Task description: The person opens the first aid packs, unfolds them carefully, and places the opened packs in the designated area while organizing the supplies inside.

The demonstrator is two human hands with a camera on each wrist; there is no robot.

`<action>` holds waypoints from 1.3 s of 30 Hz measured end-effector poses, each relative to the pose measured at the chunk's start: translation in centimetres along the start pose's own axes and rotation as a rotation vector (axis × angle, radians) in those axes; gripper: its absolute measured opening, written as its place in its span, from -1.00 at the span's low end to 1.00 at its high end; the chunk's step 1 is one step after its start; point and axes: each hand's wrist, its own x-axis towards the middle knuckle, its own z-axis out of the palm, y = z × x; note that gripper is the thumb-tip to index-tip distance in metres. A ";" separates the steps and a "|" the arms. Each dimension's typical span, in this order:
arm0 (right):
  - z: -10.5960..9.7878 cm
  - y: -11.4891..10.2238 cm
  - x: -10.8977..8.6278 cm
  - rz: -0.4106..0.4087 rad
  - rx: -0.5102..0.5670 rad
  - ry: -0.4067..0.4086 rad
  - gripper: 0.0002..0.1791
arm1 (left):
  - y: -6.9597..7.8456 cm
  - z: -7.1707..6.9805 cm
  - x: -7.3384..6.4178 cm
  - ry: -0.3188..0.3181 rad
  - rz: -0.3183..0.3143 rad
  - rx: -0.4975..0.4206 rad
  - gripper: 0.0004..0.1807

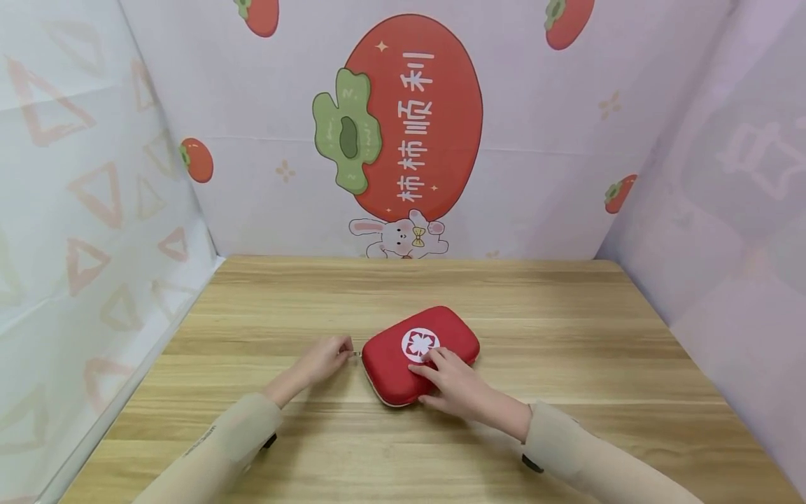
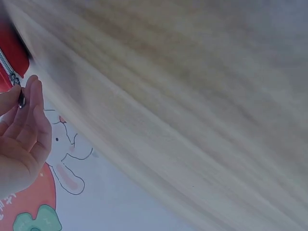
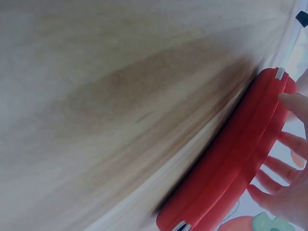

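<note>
A red zippered first-aid case [image 1: 385, 360] with a white round emblem lies slanted on the wooden table. At its left end, my left hand [image 1: 326, 358] pinches a metal zipper pull [image 2: 21, 99] between thumb and fingers. Silvery zipper teeth [image 2: 6, 63] run along the case's edge beside it. Over the case's near right part lies my right hand [image 1: 458, 386], its fingertips spread on the lid. The right thumb [image 3: 291, 102] touches the near side by the seam. That side's red wall [image 3: 226, 166] shows no gap in the right wrist view.
The wooden table [image 1: 541, 308] extends around the case on every side. Behind it stands a white backdrop [image 1: 529, 175] printed with persimmons and a rabbit. Patterned sheets hang at the left [image 1: 82, 210] and right [image 1: 724, 231].
</note>
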 end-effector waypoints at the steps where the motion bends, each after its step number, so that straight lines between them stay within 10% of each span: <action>1: 0.0 0.0 -0.1 -0.011 0.006 0.005 -0.47 | -0.1 0.0 0.3 -0.006 -0.011 -0.009 -0.91; 19: -0.4 2.3 0.2 0.097 0.118 -0.095 -0.28 | -1.2 0.3 3.9 0.001 -0.113 -0.083 -0.94; 39: 0.5 2.2 0.2 0.136 0.066 -0.069 -0.33 | -1.3 0.2 3.2 -0.049 -0.099 -0.166 -0.88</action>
